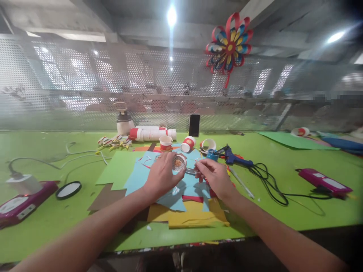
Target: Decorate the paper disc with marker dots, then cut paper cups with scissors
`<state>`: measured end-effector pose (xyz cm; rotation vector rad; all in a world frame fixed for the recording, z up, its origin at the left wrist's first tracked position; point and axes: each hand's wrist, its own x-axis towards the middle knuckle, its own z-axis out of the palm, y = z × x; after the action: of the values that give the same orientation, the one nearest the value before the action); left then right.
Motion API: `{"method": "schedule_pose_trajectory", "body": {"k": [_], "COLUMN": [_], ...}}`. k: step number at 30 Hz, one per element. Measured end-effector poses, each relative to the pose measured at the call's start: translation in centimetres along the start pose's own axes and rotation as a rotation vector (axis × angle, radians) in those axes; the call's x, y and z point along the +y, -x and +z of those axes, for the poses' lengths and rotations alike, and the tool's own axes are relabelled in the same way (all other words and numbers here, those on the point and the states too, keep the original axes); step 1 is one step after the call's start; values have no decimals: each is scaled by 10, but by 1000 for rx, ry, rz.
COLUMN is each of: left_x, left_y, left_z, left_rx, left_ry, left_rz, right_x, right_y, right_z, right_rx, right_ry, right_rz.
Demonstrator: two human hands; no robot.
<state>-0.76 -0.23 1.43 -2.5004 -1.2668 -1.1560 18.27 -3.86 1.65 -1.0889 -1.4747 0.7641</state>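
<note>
A: What is the left hand doing?
B: Its fingers curl around a small paper cup, tipped so the open mouth faces the camera.
A: And the right hand?
B: Just to the right, fingertips pinched on a small dark tool that points toward the cup's rim. I cannot tell what the tool is.
A: What lies under them?
B: Light blue paper over green, brown and yellow sheets on the green table.
A: Farther out?
B: Two more cups beyond, a blue glue gun to the right, a magenta device far right, and a round mirror on the left.
</note>
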Motion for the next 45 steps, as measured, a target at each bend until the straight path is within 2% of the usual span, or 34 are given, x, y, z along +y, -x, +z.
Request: {"method": "schedule_pose_trajectory", "body": {"k": [5, 9, 16, 19, 23, 33, 45], "left_x": [-2, -2, 0, 0, -1, -3, -5], "left_y": [0, 0, 0, 1, 1, 0, -20], "left_z": [1, 0, -3, -4, -3, 1, -8], "left_rx": [-22, -35, -54, -56, -63, -121, -231], "left_ry": [-17, -31, -43, -37, -37, -29, 63], "left_rz": [-16, -33, -48, -32, -16, -25, -26], "right_x": [-26, -37, -26, -18, -8, 5, 9], "right_y": [-4, -4, 15, 27, 39, 45, 35], "right_z": [-19, -48, -122, -143, -150, -142, -187], "right_rx": [-11, -24, -84, -79, -94, -29, -5], "right_ry": [102, 229, 510, 619, 702, 863, 960], "right_rz": [-3, 10, 178, 236, 249, 138, 261]}}
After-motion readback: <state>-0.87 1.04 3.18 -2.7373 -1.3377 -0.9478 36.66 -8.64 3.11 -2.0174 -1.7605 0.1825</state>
